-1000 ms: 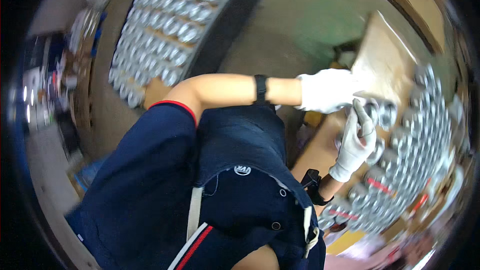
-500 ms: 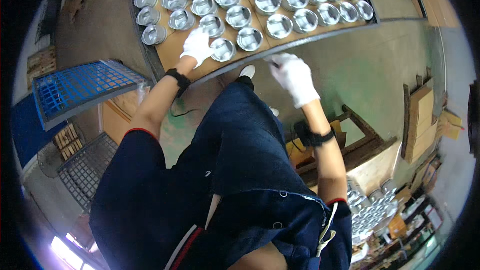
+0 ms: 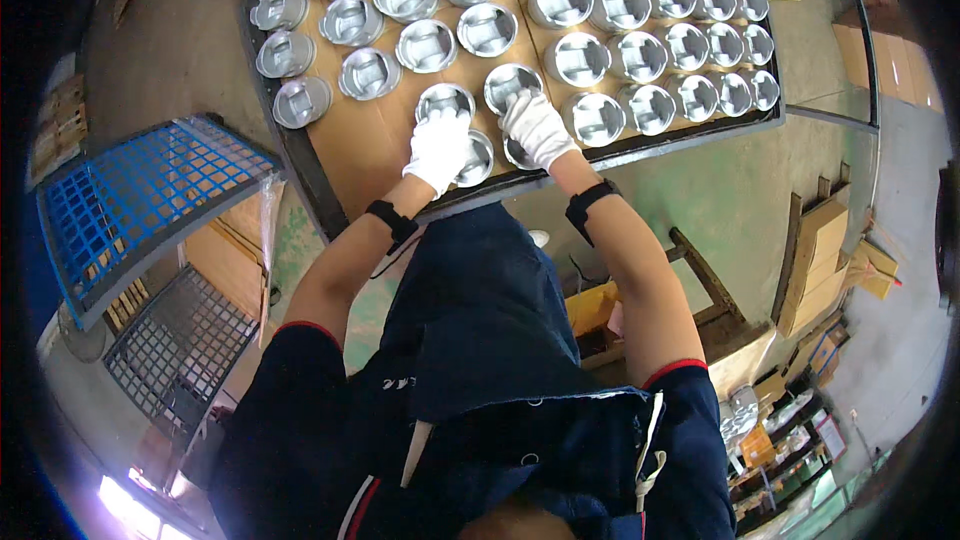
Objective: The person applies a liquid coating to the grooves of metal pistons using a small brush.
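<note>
Rows of silver metal pistons (image 3: pixel 580 60) stand on a cardboard-covered tray (image 3: pixel 350 165) with a dark rim. My left hand (image 3: pixel 440 152), in a white glove, has its fingers closed at the near side of one piston (image 3: pixel 445 100); another piston (image 3: pixel 474 158) is partly hidden beside that palm. Close by on the right, my gloved right hand (image 3: pixel 538 130) grips the near rim of a piston (image 3: pixel 512 83). Under this hand a further piston (image 3: pixel 518 154) shows only in part. The fingertips of both hands are partly hidden.
On the left stands a blue mesh rack (image 3: pixel 160 205), with a dark grid panel (image 3: pixel 180 350) below it. A wooden frame (image 3: pixel 705 285) lies near my right forearm. Cardboard (image 3: pixel 815 260) leans farther right, and shelves with mixed goods (image 3: pixel 800 430) stand behind.
My right hand has moved from beyond the tray's near edge onto a piston. My left hand has shifted right to another piston. The view has moved, with the tray lower in it.
</note>
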Tool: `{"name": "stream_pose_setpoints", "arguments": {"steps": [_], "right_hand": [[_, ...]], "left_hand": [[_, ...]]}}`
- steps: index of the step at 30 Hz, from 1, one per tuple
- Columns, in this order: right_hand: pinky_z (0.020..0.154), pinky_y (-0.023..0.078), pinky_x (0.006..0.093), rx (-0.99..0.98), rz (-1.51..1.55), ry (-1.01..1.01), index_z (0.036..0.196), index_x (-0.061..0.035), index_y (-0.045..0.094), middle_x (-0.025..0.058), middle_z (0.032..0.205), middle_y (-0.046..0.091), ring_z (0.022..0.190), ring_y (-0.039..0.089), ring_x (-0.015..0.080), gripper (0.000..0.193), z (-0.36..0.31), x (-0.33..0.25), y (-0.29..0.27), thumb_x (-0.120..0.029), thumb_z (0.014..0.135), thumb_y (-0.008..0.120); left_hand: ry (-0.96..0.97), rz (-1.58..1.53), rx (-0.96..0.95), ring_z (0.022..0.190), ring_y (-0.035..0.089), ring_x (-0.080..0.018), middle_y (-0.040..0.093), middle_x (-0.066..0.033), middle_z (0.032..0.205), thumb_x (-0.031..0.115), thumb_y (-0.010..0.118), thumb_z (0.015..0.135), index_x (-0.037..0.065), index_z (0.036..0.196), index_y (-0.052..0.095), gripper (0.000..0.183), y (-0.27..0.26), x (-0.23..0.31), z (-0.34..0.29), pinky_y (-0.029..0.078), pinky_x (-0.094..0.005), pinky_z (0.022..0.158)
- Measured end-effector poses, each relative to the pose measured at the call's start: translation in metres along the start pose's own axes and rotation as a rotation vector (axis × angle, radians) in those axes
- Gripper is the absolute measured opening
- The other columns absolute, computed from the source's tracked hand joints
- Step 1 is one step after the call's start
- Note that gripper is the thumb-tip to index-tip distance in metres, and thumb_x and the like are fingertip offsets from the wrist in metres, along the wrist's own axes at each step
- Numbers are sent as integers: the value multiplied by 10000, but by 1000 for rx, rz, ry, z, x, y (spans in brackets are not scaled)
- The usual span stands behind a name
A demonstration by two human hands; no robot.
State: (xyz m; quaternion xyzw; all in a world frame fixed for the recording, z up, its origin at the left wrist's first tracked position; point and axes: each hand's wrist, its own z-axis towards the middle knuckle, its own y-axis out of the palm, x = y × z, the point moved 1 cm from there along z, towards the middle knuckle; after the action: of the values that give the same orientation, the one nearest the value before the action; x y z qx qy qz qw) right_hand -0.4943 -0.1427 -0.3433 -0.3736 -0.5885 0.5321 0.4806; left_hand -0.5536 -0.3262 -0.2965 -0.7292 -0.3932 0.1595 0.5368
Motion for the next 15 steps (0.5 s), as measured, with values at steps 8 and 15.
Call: {"name": "stream_pose_setpoints", "arguments": {"steps": [8,15], "right_hand": [[580,467,417,6,227,118,858,-86,657,128,775,542,684,549,288,181,-32,32,-142,-256,797,641],[677,534,394,230,741,909,962,-192,766,98,827,612,803,636,298,351,-183,19,-287,-195,613,729]], "left_hand": [[-277,-38,-117,1000,658,-359,679,-182,1044,468,758,724,91,1074,652,525,-98,-20,-41,532,-459,888],[-8,66,20,909,659,-375,674,-188,981,355,689,774,59,1000,622,379,-158,37,-76,520,-474,820]]}}
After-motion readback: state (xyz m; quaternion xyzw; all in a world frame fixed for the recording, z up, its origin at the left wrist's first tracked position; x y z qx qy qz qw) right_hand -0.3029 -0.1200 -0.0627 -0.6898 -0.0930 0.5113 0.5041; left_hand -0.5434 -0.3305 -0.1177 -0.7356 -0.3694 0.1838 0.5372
